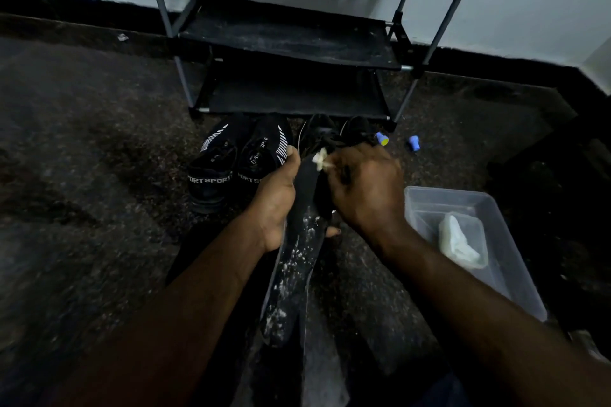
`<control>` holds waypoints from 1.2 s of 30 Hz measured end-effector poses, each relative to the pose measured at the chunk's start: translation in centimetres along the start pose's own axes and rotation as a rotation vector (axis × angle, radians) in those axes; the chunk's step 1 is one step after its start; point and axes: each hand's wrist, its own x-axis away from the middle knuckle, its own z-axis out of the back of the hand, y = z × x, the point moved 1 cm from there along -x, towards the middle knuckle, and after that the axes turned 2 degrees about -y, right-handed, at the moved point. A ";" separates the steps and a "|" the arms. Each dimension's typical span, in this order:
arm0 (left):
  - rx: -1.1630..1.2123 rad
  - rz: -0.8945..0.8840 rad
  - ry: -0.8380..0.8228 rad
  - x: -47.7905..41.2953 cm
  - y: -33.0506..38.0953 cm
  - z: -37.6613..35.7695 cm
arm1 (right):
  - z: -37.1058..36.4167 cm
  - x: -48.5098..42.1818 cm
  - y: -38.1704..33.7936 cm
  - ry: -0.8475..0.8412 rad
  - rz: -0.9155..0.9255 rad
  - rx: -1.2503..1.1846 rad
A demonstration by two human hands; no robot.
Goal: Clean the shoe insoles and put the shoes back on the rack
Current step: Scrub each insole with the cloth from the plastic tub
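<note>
Dark speckled floor (82, 142) by the rack (287, 43), and the insole (297, 261) is held up over the lap, white flecks along its near half. It looks thin, light and floppy, so I'd support it under the middle, not by an end. Left hand (276, 205) has its grip wrapped round the insole's middle from underneath, while the right hand (363, 188) arches over the top, grip pinching a small pale wad (320, 158) onto the toe end.

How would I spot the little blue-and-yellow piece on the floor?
Find the black shoe rack; by its front right foot two small blue pieces lie on the floor. The one you want lies beside the black shoes, just beyond the right hand, and alone has a yellow end; its neighbour is all blue.
</note>
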 end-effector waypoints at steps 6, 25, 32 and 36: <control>-0.048 -0.023 0.051 -0.1 -0.4 -0.3 | -0.6 1.3 0.0 -0.020 0.059 0.093; -0.021 0.012 -0.021 0.0 -0.1 0.0 | -1.1 0.5 2.7 0.043 -0.280 -0.240; 0.086 0.015 -0.103 0.5 1.3 1.4 | -1.5 2.8 0.8 -0.242 -0.516 -1.163; 0.044 0.060 -0.144 0.5 1.0 1.2 | -2.4 2.9 0.8 -0.330 -0.502 -1.013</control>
